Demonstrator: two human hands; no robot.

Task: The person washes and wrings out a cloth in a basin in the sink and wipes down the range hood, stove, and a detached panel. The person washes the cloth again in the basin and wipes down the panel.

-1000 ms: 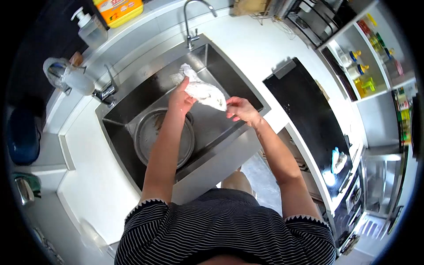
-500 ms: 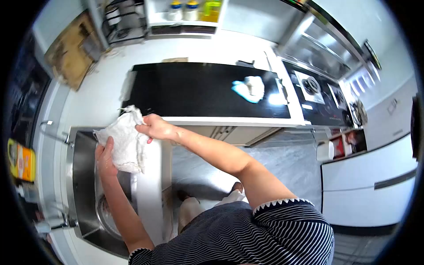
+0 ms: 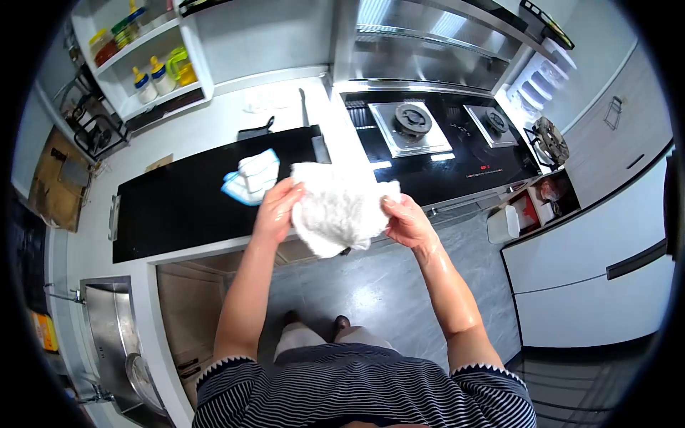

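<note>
A white cloth [image 3: 339,210] is stretched between my two hands, above the floor in front of the counter. My left hand [image 3: 277,208] grips its left edge, thumb on top. Pinched in my right hand [image 3: 408,220] is the cloth's right corner. The lower edge of the cloth hangs loose in folds. Just beyond my left hand, a folded white cloth with a blue border [image 3: 253,178] lies on the black panel [image 3: 178,196] set on the counter.
To the right is a black cooktop [image 3: 457,160] with two burners. A steel sink [image 3: 114,328] with a round metal lid or pan [image 3: 141,378] sits at lower left. An open shelf [image 3: 143,46] holds bottles, and a cutting board [image 3: 53,189] leans by the wall.
Both hands have carried the white cloth from over the sink rightward to in front of the counter. They are farther apart, and the cloth is spread wider. The view has turned right.
</note>
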